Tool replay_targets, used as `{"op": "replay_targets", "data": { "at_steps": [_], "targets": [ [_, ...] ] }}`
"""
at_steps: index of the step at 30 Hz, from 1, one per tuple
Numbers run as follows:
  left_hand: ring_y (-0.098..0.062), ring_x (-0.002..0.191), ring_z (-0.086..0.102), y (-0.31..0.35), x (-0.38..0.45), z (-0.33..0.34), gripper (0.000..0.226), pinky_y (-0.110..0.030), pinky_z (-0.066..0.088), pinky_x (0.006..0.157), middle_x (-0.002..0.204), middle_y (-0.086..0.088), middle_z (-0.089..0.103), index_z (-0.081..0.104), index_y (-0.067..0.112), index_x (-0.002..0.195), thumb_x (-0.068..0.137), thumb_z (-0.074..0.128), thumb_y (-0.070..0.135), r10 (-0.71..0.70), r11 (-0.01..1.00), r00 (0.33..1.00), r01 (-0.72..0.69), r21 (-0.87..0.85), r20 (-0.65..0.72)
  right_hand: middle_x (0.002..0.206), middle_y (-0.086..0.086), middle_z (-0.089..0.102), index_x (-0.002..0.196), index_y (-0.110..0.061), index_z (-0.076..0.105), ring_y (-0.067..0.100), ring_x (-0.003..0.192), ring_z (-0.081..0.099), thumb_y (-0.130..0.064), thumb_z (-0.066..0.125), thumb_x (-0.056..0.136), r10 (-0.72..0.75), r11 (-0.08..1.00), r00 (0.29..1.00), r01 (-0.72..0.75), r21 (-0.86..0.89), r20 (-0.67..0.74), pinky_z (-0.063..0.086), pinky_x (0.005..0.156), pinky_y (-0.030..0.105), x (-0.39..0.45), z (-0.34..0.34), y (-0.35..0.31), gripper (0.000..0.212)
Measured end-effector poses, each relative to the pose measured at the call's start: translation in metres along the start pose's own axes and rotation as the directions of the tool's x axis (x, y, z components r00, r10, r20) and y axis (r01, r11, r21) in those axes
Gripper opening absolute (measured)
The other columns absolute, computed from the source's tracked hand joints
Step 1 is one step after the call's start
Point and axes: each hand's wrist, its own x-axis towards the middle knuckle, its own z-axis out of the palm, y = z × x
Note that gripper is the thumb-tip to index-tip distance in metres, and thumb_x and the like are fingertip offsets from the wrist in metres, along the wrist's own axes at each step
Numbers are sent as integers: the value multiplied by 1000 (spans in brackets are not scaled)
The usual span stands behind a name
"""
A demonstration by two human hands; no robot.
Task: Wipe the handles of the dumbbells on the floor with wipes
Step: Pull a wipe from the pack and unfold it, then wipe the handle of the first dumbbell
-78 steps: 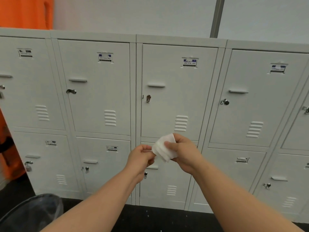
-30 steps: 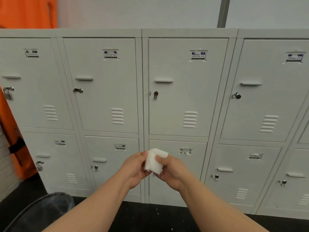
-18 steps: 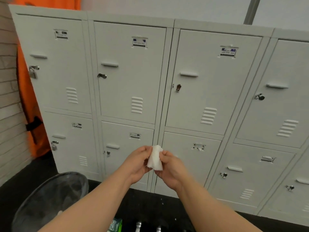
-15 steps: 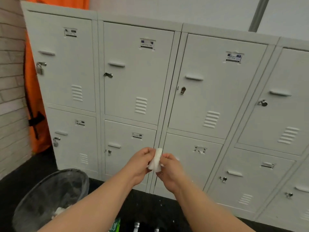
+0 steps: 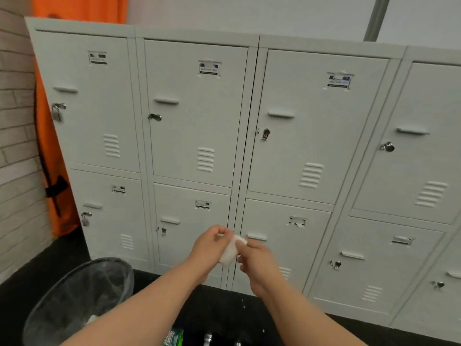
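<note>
Head view: left hand (image 5: 210, 245) and right hand (image 5: 257, 258) are pinching a folded white wipe (image 5: 229, 253), now lower and folded smaller than before.

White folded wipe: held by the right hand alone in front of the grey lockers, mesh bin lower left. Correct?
Not quite. The head view shows both hands on the white folded wipe: left hand and right hand. The grey lockers and mesh bin are as stated.

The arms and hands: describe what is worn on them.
Nothing is worn. Both forearms are bare as far as the picture shows, with no sleeves in view. The left hand and the right hand have no gloves, and no watch, bracelet or ring can be seen.
</note>
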Motion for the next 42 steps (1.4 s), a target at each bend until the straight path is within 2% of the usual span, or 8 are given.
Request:
{"op": "replay_targets", "data": {
  "at_steps": [5,10,16,19,22,27,33,42],
  "targets": [
    [-19,90,67,-20,10,1,12,-33,60,78,102,-7,65,64,16,100,88,63,13,-67,994,990,55,95,127,82,13,63,98,-6,62,18,70,56,-5,51,89,69,995,997,-71,76,22,48,61,26,14,-10,15,14],
    [-12,80,59,-40,29,18,10,-20,45,69,83,5,63,70,19,93,84,65,20,-11,750,964,-167,640,265,104,1,61,110,-22,54,13,87,58,-25,67,81,-84,858,995,103,-503,59,43,65,15,29,-22,47,33],
    [-21,88,57,-90,53,31,19,-31,46,74,99,-4,61,55,21,101,84,64,20,-51,592,935,-256,764,352,91,-1,64,123,-21,52,16,83,59,-19,54,91,-68,518,973,223,-826,220,47,74,26,63,-28,98,31],
    [-24,82,53,-134,62,33,18,-33,42,67,87,-4,56,43,25,83,82,59,16,-60,600,923,-271,753,380,72,-9,55,112,-20,56,13,69,55,-28,55,91,-27,546,970,217,-810,242,43,62,26,74,-23,139,22],
    [-20,78,52,-181,68,34,13,-30,36,61,84,1,56,45,25,84,85,57,20,-104,611,883,-306,730,457,87,-3,56,90,-21,59,15,79,57,-31,54,92,0,617,976,171,-768,217,48,71,28,81,-17,190,12],
    [-14,91,59,-265,64,26,27,-33,52,82,102,3,61,60,23,108,82,66,26,-260,724,889,-78,686,376,67,-3,50,69,-21,50,11,57,45,-28,57,90,205,683,972,-61,-728,111,39,54,29,85,-9,274,24],
    [-17,115,59,-375,33,20,66,-24,45,93,127,-4,62,51,16,135,77,73,40,-590,615,800,359,702,108,86,0,61,91,-21,58,21,81,59,-21,43,92,209,437,978,-78,-896,17,51,73,37,98,-13,347,15],
    [-20,92,65,-417,25,31,36,-23,41,67,97,-1,70,62,23,106,73,74,32,-601,616,771,279,737,210,109,10,56,112,-10,59,33,96,59,-5,51,84,149,114,879,440,-891,454,45,65,36,141,25,381,29]
  ]
}}
